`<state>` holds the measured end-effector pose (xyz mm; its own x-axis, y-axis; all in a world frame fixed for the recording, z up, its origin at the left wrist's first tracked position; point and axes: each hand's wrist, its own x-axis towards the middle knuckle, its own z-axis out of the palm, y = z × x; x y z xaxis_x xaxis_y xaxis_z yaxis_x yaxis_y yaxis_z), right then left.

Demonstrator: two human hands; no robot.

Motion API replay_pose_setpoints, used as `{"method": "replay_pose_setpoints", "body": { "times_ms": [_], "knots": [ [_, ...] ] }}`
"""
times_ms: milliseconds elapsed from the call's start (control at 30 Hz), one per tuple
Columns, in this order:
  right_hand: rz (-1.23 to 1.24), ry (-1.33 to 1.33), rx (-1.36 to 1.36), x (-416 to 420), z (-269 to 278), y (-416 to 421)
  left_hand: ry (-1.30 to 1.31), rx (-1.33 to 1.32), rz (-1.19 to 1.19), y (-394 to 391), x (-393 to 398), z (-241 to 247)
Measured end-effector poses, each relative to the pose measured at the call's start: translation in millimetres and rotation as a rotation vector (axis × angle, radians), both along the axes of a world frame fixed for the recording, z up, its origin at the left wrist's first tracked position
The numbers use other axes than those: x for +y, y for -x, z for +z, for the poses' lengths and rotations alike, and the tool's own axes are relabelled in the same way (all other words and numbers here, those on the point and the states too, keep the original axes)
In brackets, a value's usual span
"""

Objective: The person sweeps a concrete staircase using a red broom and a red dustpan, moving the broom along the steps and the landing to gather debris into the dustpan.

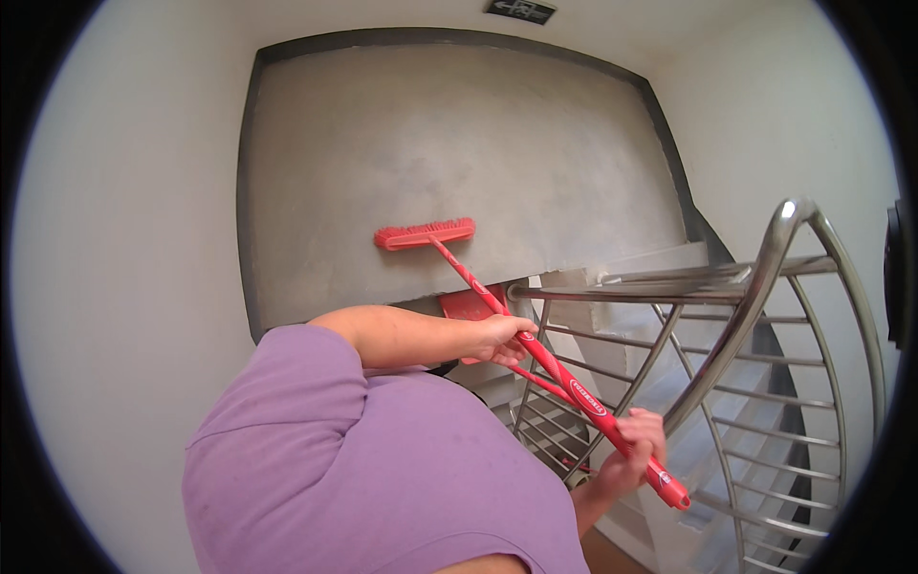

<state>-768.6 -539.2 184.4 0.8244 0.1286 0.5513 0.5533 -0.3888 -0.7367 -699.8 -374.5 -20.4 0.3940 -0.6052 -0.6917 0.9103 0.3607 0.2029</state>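
Observation:
A red push broom lies diagonally before me. Its bristled head point(424, 234) is on the grey landing floor, bristles facing away from me. My left hand point(503, 339) is around the middle of the broom handle point(554, 366), thumb along it. Closer to me, my right hand point(638, 443) grips the handle near its hanging-loop end point(674, 493). Behind my left forearm shows part of a red dustpan point(473, 304). A thinner red handle point(539, 382) runs below the broom handle; I cannot tell whether a hand also holds it.
A metal stair railing point(724, 359) stands close on my right, beside descending steps point(746, 409). The landing floor point(459, 136) ends at a step edge near my body. White walls point(136, 237) with dark skirting surround it. A sign point(521, 10) hangs low on the far wall.

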Motion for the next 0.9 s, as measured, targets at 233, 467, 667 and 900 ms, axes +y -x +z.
{"method": "replay_pose_setpoints", "body": {
  "times_ms": [233, 467, 667, 900],
  "knots": [
    [0.285, -0.225, -0.017, 17, 20, -17, 0.036, -0.063, 0.252, 1, 41, 25],
    [0.441, -0.215, 0.211, 108, -25, -44, -0.296, -0.101, 0.735, -26, 160, -17],
    [0.564, -0.108, 0.575, 195, -88, -34, -0.721, -0.045, 0.988, -17, 268, -80],
    [0.684, -0.109, 0.564, 168, -93, -38, -0.719, -0.062, 0.818, 57, 236, -102]
  ]
}}
